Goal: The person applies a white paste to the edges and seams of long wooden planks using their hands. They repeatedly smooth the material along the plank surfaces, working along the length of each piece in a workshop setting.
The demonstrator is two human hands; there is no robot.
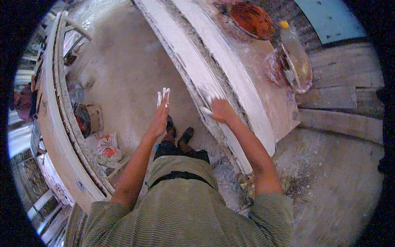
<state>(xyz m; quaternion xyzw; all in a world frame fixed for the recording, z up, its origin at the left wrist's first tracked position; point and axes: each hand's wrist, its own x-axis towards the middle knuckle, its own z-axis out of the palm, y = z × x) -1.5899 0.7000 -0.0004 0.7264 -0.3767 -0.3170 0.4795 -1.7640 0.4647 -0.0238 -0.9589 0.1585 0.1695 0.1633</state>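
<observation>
Olive shirt [181,206], cut off below; left hand [162,113] released, fingers straight; right hand [221,110] blurs, white-tipped, against white board [187,53] near its left edge, grip unclear.

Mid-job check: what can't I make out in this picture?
- Palm of the bare right hand with white-coated fingers: hidden by its own back, head view.
- Far end of the long, straight white-coated strip beneath that hand: cut off by the head view's top edge.
- Contents of the white-and-red bag: hidden by its sides, head view.
- Residue in the orange-brown round basin: too blurred, head view.
</observation>
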